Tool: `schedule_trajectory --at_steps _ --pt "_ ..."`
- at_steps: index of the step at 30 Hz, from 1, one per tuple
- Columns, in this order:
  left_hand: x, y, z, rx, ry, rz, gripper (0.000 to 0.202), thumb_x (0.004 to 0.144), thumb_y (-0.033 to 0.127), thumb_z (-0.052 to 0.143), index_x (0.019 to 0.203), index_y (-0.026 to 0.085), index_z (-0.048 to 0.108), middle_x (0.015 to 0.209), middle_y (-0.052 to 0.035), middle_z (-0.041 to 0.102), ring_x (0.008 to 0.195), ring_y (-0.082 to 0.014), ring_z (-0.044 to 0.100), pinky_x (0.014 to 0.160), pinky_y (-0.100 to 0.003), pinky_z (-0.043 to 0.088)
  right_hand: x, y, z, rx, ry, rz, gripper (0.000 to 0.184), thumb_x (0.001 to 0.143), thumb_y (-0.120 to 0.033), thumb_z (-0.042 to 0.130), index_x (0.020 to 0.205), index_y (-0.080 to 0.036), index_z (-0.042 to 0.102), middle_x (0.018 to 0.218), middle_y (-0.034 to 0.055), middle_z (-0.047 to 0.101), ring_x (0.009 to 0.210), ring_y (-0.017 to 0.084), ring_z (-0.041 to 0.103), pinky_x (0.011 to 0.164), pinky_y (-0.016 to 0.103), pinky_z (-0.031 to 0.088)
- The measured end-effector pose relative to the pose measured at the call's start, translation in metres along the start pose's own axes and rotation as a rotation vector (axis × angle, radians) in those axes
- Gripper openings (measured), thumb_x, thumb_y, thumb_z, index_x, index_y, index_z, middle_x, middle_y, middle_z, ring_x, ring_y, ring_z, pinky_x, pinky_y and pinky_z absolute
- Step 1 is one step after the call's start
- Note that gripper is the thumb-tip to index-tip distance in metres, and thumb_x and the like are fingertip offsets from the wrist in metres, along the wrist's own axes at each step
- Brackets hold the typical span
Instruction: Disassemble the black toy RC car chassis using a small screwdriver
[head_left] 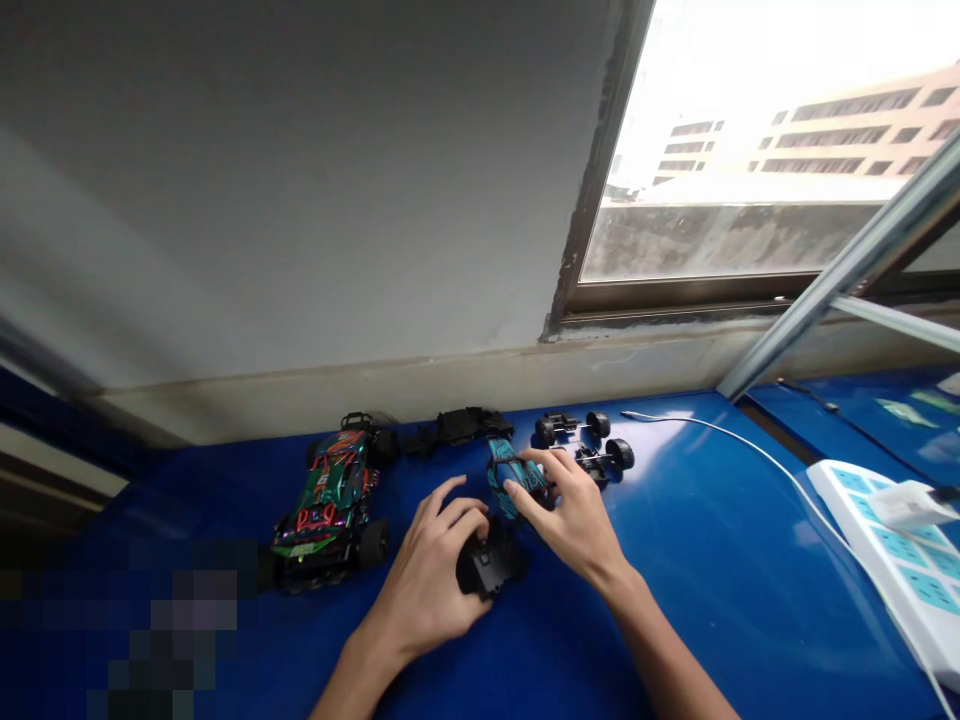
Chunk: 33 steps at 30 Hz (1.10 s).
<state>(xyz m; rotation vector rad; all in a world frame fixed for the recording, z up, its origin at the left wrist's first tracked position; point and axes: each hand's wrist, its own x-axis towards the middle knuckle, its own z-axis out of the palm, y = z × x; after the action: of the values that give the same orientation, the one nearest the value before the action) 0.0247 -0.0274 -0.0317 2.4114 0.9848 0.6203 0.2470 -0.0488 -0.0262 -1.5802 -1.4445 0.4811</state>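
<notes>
My left hand [433, 560] has its fingers curled around a black plastic part [496, 566], low over the blue table; its exact kind is unclear. Beside it, my right hand [576, 515] grips a teal and black toy car body shell [504, 476] between thumb and fingers. Just behind the right hand lie axle assemblies with black wheels [619, 454]. A flat black toy car chassis [463, 426] rests near the wall, beyond the shell. To the left stands a green and red toy car [334, 490] on its wheels.
The blue table [675, 620] meets a pale wall [337, 200] at the back. A white power strip [892, 540] with a plugged-in adapter is on the right, and a white cable [739, 440] crosses the surface. A metal bar [832, 270] slants up before the window.
</notes>
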Motion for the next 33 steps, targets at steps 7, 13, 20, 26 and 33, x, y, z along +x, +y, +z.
schedule_trajectory --at_steps 7,13,20,26,33 --pt "-0.003 -0.004 -0.008 0.024 -0.107 0.041 0.060 0.059 0.028 0.097 0.112 0.029 0.070 0.148 -0.0062 0.066 0.158 -0.0445 0.035 0.123 -0.070 0.041 -0.004 0.001 0.004 -0.246 -0.040 -0.053 0.038 0.094 -0.050 0.069 0.125 -0.028 0.072 0.122 0.0096 0.071 0.097 0.029 0.074 0.089 0.045 0.057" --pt "-0.002 0.001 -0.003 0.037 -0.094 0.037 0.068 0.056 0.045 0.101 0.114 0.025 0.072 0.143 -0.0110 0.069 0.154 -0.0482 0.041 0.122 -0.071 0.043 -0.005 0.003 0.003 -0.352 -0.062 -0.095 0.044 0.092 -0.049 0.070 0.131 -0.028 0.070 0.127 0.0121 0.069 0.106 0.033 0.073 0.090 0.046 0.058" --pt "-0.004 0.001 0.000 0.069 -0.014 0.070 0.050 0.071 0.014 0.077 0.118 0.029 0.072 0.140 -0.0077 0.068 0.150 -0.0410 0.047 0.120 -0.064 0.049 -0.004 0.007 0.000 -0.413 -0.064 -0.099 0.041 0.092 -0.050 0.070 0.126 -0.026 0.072 0.126 0.0126 0.068 0.107 0.033 0.072 0.089 0.046 0.059" --pt "-0.002 -0.005 0.003 0.111 0.071 0.050 0.053 0.074 0.007 0.071 0.122 0.028 0.072 0.147 -0.0084 0.067 0.151 -0.0413 0.047 0.119 -0.066 0.051 -0.005 0.009 0.001 -0.439 -0.058 -0.096 0.041 0.094 -0.052 0.067 0.127 -0.027 0.070 0.126 0.0123 0.067 0.105 0.032 0.073 0.086 0.044 0.059" --pt "-0.001 -0.011 0.007 0.128 0.126 -0.013 0.049 0.077 0.010 0.070 0.124 0.026 0.072 0.150 -0.0096 0.066 0.154 -0.0424 0.045 0.120 -0.068 0.049 -0.006 0.008 0.005 -0.443 -0.017 -0.085 0.040 0.095 -0.052 0.066 0.125 -0.026 0.070 0.130 0.0142 0.066 0.096 0.033 0.075 0.076 0.045 0.059"
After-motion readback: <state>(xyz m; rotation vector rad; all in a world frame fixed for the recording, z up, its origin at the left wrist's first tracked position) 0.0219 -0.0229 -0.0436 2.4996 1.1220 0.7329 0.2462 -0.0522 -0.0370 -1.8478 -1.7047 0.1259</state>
